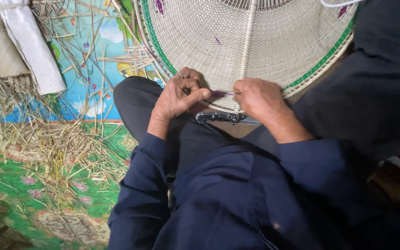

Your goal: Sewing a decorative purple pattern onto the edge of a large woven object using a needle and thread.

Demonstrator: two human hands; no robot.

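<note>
A large round woven tray (274, 41) of pale cane with a green band near its rim rests against my lap. My left hand (179, 95) pinches a thin purple strip (221, 93) at the tray's near edge, thumb pressed on it. My right hand (258, 99) holds the other end of the same strip against the rim, fingers closed. A folding knife (225, 117) with a dark handle lies on my lap just below both hands. I wear dark blue sleeves.
Loose straw and cane strips (56, 148) litter a colourful floor mat (93, 60) on the left. A white rolled bundle (31, 44) and a woven piece (1, 48) lie at the upper left. A dark cloth (385, 78) covers the right side.
</note>
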